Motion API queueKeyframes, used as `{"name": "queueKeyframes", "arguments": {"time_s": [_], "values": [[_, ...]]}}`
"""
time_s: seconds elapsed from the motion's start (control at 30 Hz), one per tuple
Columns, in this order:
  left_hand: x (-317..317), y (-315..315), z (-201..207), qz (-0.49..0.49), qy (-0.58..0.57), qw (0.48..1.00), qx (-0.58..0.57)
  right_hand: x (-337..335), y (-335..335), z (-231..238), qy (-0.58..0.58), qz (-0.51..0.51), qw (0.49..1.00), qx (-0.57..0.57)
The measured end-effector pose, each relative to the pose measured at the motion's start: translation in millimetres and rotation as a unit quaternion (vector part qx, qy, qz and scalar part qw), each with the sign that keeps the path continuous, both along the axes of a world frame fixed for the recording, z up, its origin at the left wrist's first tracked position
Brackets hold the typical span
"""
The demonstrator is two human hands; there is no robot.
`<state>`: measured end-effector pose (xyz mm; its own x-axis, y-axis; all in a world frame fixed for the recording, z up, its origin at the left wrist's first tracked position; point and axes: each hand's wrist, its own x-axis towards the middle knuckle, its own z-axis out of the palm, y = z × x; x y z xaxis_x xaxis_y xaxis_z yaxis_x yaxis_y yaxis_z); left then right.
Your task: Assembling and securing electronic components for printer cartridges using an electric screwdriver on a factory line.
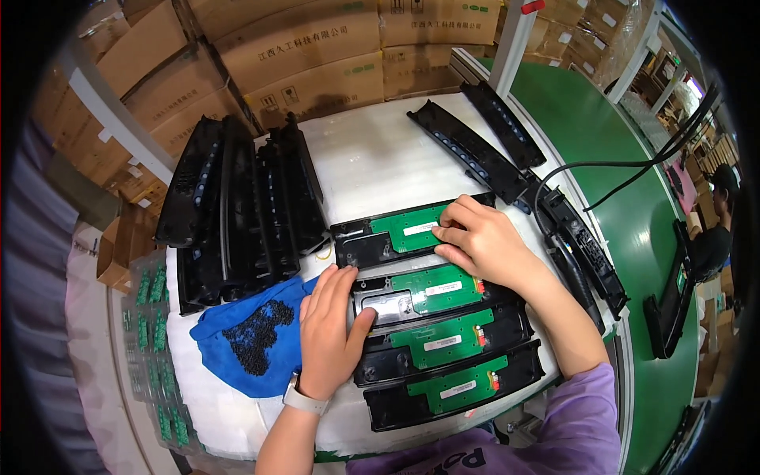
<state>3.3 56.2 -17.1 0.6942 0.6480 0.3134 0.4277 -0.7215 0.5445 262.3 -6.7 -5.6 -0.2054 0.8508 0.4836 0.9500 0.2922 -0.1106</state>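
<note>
Several long black plastic housings lie in a column in front of me, each with a green circuit board bearing a white label. My right hand [479, 241] is over the farthest housing [360, 252], its fingertips pinched together on that housing's circuit board [408, 218]. Whatever sits between the fingertips is too small or hidden to make out. My left hand [328, 332] rests with fingers stretched at the left ends of the housings, its thumb by the second housing [388, 307]. Beside it, a blue cloth [214, 328] carries a pile of tiny black screw-like pieces [257, 340].
Black housings [226, 206] stand stacked at the left. More black parts [459, 146] lie at the back right, near a black cable [602, 164]. A green conveyor-like surface [570, 111] runs along the right, where another person [716, 229] is. Cardboard boxes [309, 71] line the back.
</note>
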Motion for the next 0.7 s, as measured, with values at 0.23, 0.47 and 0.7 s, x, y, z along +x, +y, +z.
{"name": "queueKeyframes", "arguments": {"time_s": [0.23,0.47,0.7], "values": [[2.4,-0.3,4.3,0.004,0.018,1.000,-0.021,13.9,2.6,-6.8,0.168,-0.013,0.984,-0.062],[0.6,2.4,0.0,0.004,-0.028,0.997,-0.066,16.4,1.0,-7.9,0.199,0.010,0.974,-0.106],[2.6,3.9,1.8,0.001,0.006,0.999,-0.050,16.2,2.6,-3.2,0.234,0.035,0.962,-0.136]]}}
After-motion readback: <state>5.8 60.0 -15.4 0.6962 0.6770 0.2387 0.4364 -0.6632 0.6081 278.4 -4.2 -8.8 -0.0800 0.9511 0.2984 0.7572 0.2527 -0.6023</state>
